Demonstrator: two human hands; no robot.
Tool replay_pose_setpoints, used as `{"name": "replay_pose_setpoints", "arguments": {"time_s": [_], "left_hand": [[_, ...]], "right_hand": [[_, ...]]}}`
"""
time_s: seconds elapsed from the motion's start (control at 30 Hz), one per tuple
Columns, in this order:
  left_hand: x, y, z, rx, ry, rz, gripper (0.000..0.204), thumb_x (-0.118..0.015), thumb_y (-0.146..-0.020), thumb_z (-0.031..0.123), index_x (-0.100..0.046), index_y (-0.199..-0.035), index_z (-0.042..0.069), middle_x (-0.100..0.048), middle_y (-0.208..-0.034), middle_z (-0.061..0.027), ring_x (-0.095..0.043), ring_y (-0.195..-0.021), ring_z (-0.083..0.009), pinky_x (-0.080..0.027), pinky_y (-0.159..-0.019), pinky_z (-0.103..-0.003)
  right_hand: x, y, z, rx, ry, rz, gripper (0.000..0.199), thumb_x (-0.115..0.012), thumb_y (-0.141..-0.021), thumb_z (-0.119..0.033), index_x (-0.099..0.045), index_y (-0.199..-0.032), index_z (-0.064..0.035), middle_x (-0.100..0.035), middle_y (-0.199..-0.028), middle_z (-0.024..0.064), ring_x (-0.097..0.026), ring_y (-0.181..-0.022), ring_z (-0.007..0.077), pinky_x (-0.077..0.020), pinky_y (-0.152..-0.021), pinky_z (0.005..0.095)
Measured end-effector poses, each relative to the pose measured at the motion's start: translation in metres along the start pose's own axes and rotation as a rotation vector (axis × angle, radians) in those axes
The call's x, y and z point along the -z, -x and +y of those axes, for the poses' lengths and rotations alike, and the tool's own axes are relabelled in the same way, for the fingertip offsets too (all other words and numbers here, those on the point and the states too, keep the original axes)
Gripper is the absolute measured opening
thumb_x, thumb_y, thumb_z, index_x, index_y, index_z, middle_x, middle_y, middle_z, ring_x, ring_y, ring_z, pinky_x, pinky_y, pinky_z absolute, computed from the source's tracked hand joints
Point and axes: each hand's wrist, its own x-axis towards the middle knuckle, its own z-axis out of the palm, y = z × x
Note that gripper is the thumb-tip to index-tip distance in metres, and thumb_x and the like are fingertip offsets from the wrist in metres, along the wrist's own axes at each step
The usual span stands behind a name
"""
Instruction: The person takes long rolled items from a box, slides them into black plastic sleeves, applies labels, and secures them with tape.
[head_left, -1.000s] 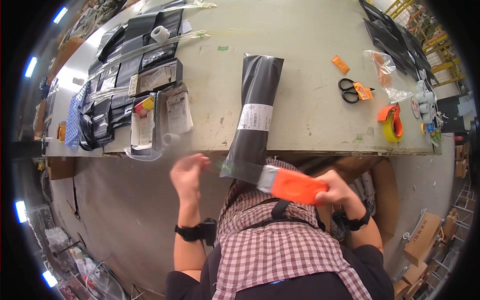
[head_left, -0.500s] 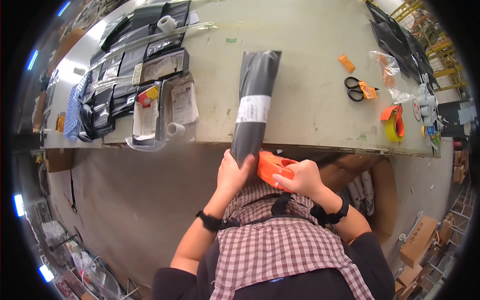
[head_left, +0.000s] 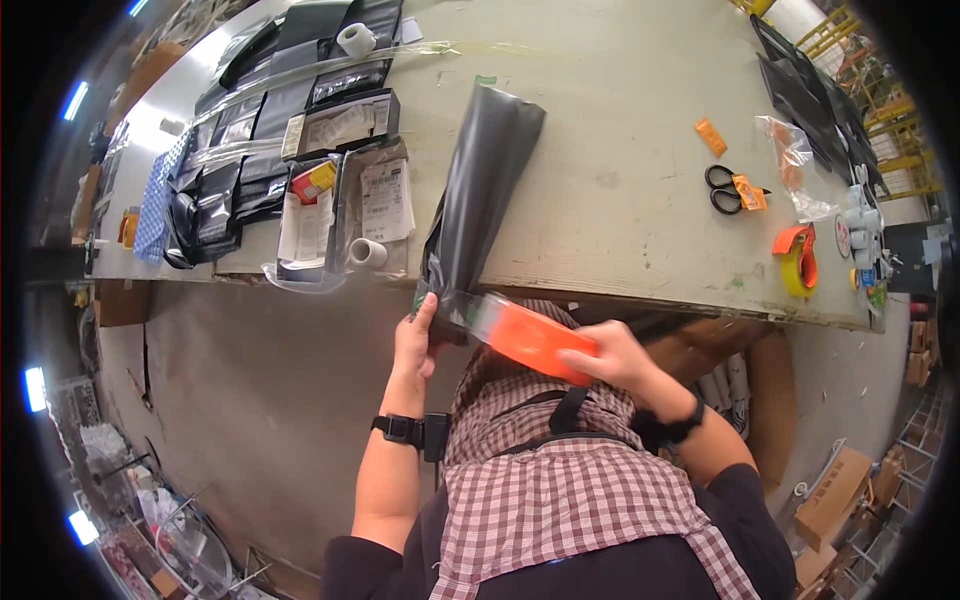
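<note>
A long black plastic mailer parcel (head_left: pixel 487 165) lies slanted over the table's front edge, its far end on the tabletop. My left hand (head_left: pixel 412 345) grips its near end, thumb on top and the other fingers mostly hidden behind. My right hand (head_left: pixel 618 352) is closed around an orange tape dispenser (head_left: pixel 535 340), somewhat blurred. The dispenser's front end is at the parcel's near end, where a shiny strip of clear tape (head_left: pixel 487 317) shows between the two.
To the left, open boxes (head_left: pixel 340 125) with paper slips stand beside stacked black mailers (head_left: pixel 290 75). White rolls (head_left: pixel 367 253) are nearby. On the right lie scissors (head_left: pixel 728 190), another tape dispenser (head_left: pixel 797 262) with yellow tape, and a clear plastic bag (head_left: pixel 795 170).
The parcel has been turned so its white label no longer shows, and its near end has swung left with my left hand. The dispenser is now level with that end, clear tape between.
</note>
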Motion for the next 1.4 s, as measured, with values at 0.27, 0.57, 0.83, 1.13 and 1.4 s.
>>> {"name": "replay_pose_setpoints", "arguments": {"time_s": [0.27,0.57,0.83,1.13,1.4], "left_hand": [[-0.037,0.008,-0.024,0.087,-0.034,-0.164,0.045,-0.066,-0.080,0.039,-0.056,-0.101,0.000,-0.062,-0.087,-0.0077,-0.062,-0.073,-0.0172,-0.053,-0.060,-0.032],[-0.034,0.013,-0.022,0.341,0.062,-0.317,0.055,-0.053,-0.083,0.055,-0.052,-0.115,0.010,-0.062,-0.101,-0.0078,-0.060,-0.088,-0.0199,-0.049,-0.070,-0.032],[-0.073,0.003,-0.030,0.390,-0.306,-0.375,0.056,-0.051,-0.083,0.056,-0.055,-0.111,0.007,-0.061,-0.101,-0.0055,-0.055,-0.086,-0.0179,-0.042,-0.081,-0.034],[-0.115,0.010,0.000,0.206,-0.759,-0.740,0.049,-0.046,-0.090,0.047,-0.064,-0.085,0.002,-0.058,-0.068,-0.0011,-0.047,-0.058,-0.0067,-0.038,-0.054,-0.022],[-0.071,-0.010,0.062,-0.265,-0.895,-0.400,0.033,-0.058,-0.085,0.030,-0.062,-0.108,0.006,-0.067,-0.089,-0.0090,-0.060,-0.074,-0.0140,-0.046,-0.070,-0.028]], "right_hand": [[-0.001,-0.036,0.029,-0.405,0.552,0.031,0.044,-0.056,-0.073,-0.044,-0.066,-0.064,-0.0020,-0.061,-0.058,0.0148,-0.062,-0.058,0.0295,-0.0494,-0.056,0.0363],[0.097,0.075,0.039,-0.126,0.536,0.893,0.034,-0.060,-0.082,-0.032,-0.064,-0.070,0.0003,-0.057,-0.055,0.0153,-0.057,-0.046,0.0215,-0.0423,-0.045,0.0320],[0.076,0.022,0.052,-0.003,1.065,0.902,0.051,-0.054,-0.085,-0.027,-0.044,-0.119,0.0104,-0.044,-0.122,0.0281,-0.044,-0.111,0.0405,-0.0340,-0.097,0.0437],[0.029,-0.027,0.009,-0.283,-0.917,0.088,0.047,-0.067,-0.078,-0.019,-0.048,-0.117,-0.0016,-0.057,-0.104,0.0084,-0.055,-0.096,0.0170,-0.0445,-0.084,0.0315],[0.136,-0.043,-0.062,-0.203,-0.351,0.188,0.074,-0.075,-0.067,-0.009,-0.035,-0.128,0.0040,-0.052,-0.118,0.0113,-0.051,-0.105,0.0184,-0.0397,-0.093,0.0331]]}}
